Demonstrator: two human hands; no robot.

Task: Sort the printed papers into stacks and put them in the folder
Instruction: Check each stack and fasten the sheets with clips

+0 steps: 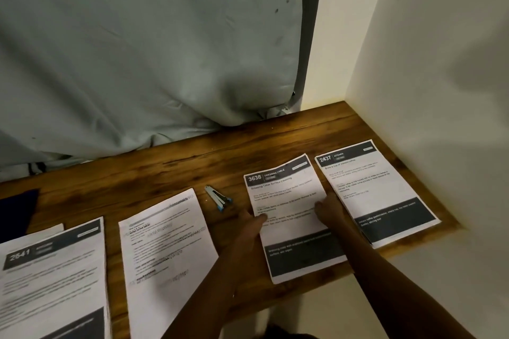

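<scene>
Seems a home work corner: wooden desk (170,168) against plain wall (440,63), grey cloth (137,49) behind, papers (377,187) and stapler (218,199).

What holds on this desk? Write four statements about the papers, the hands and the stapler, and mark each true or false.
1. Both hands are on the white printed sheet numbered 3638, the left hand at its left edge and the right hand at its right edge. True.
2. The small silver and blue stapler lies on that sheet. False: it lies on the bare brown wooden table, left of the sheet.
3. The white printed stack numbered 2437 lies nearest the white wall. True.
4. The sheet numbered 3638 is headed KITCHEN. False: it reads DRESSING TABLE.
</scene>
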